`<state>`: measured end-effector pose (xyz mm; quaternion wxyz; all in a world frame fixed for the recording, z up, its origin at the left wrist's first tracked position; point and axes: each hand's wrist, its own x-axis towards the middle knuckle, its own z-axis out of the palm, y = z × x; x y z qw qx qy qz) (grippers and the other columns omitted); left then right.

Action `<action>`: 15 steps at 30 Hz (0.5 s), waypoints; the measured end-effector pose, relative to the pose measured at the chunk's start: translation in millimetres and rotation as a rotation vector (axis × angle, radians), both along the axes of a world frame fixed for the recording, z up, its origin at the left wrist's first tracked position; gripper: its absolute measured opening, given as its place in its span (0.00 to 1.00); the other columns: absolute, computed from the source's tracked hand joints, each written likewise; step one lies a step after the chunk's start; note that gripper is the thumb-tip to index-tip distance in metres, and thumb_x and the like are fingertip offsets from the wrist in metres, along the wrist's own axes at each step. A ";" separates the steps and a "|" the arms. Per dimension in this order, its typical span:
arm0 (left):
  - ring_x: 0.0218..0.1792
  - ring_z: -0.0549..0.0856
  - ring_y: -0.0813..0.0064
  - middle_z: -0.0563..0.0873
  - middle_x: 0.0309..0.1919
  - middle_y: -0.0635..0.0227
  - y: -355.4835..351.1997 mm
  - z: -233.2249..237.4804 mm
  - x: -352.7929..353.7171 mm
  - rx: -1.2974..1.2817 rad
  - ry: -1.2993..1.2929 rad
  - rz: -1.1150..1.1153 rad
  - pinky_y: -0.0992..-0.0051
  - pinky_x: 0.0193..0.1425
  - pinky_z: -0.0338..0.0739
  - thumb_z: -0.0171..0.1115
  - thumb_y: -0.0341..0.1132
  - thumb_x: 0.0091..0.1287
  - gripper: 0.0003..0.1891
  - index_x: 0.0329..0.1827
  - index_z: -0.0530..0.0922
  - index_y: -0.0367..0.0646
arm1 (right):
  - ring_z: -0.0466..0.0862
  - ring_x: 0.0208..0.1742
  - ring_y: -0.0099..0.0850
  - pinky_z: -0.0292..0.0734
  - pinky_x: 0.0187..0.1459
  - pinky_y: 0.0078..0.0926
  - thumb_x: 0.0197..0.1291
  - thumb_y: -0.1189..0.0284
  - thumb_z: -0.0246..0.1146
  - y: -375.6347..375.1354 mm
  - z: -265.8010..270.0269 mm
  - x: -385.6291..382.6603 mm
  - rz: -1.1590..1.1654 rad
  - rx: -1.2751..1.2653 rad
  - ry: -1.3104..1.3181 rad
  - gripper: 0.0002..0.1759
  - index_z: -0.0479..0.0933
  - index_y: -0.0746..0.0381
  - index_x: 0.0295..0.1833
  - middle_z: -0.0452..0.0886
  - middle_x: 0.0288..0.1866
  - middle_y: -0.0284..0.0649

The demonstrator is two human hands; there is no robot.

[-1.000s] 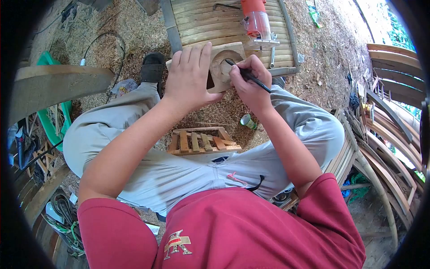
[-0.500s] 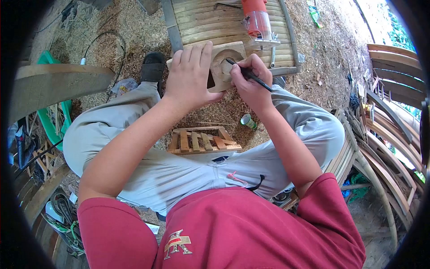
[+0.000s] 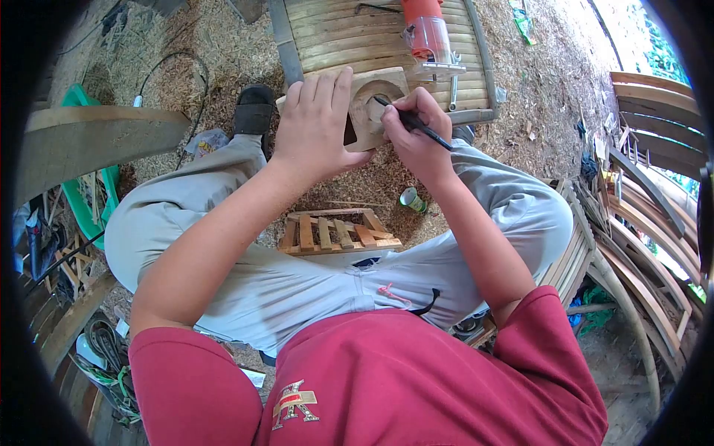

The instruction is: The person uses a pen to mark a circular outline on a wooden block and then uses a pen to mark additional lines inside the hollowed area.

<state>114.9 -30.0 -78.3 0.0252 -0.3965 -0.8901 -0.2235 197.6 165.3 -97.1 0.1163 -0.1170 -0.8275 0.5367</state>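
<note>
My left hand (image 3: 316, 126) lies flat over the left part of a wooden block (image 3: 383, 76), its fingers stretched toward the far edge and the thumb at the near edge. A round recess and a dark opening show in the block. In my right hand (image 3: 421, 137) is a black pen (image 3: 424, 129), held in a pinch, with its tip at the recess. The block rests at the near edge of a slatted bamboo bench (image 3: 327, 37).
A red power tool with a clear guard (image 3: 425, 33) stands on the bench beside a wrench (image 3: 454, 93). Between my legs are a slatted wooden piece (image 3: 338, 232) and a green can (image 3: 412, 199). Curved wooden parts (image 3: 97, 137) stand at the left; wood shavings cover the ground.
</note>
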 end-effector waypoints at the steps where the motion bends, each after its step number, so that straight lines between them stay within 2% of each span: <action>1: 0.71 0.80 0.53 0.81 0.68 0.52 0.0 0.1 0.1 0.002 0.004 0.001 0.54 0.76 0.70 0.88 0.58 0.44 0.64 0.83 0.67 0.35 | 0.86 0.31 0.17 0.80 0.32 0.20 0.74 0.79 0.70 0.5 -1.0 -0.2 0.003 0.011 0.005 0.09 0.76 0.65 0.42 0.86 0.33 0.34; 15: 0.71 0.80 0.53 0.81 0.69 0.51 -0.8 -0.3 -0.2 -0.003 -0.010 -0.003 0.54 0.76 0.70 0.88 0.57 0.44 0.63 0.83 0.67 0.34 | 0.86 0.30 0.18 0.80 0.31 0.20 0.74 0.79 0.70 3.1 -4.2 -0.5 0.047 -0.014 0.029 0.08 0.76 0.65 0.43 0.87 0.33 0.35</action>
